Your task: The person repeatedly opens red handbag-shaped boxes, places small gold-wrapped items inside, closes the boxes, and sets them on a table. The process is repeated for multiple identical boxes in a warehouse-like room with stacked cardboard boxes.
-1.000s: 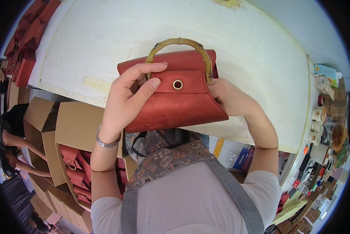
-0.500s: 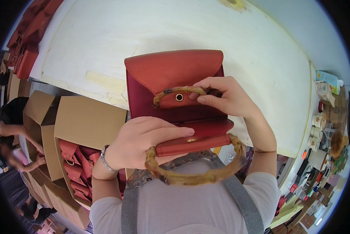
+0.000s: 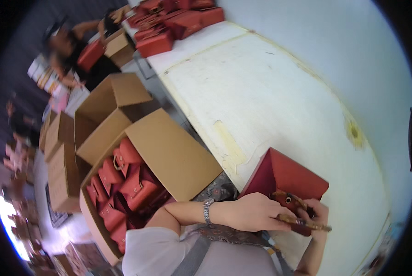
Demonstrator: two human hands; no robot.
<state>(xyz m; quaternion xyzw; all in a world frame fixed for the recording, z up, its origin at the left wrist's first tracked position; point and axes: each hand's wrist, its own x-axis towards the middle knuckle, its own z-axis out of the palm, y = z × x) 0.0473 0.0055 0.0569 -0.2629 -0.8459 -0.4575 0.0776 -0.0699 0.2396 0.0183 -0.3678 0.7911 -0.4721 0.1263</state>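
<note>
A red handbag (image 3: 302,175) with a burgundy side (image 3: 262,177) and brown bamboo-like handles (image 3: 318,225) slants over the counter (image 3: 261,101) near its edge.

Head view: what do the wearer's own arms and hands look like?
The left hand is ungloved, with a silvery link band at its wrist. A short, plain, whitish sleeve covers that upper arm. The right hand is ungloved too, its visible forearm uncovered; no right sleeve shows clearly.

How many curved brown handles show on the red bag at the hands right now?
2. The far handle curves beside the gold-coloured eyelet on the red bag; the near handle is on the body side, by the left hand. Any further handle would be hidden.
</note>
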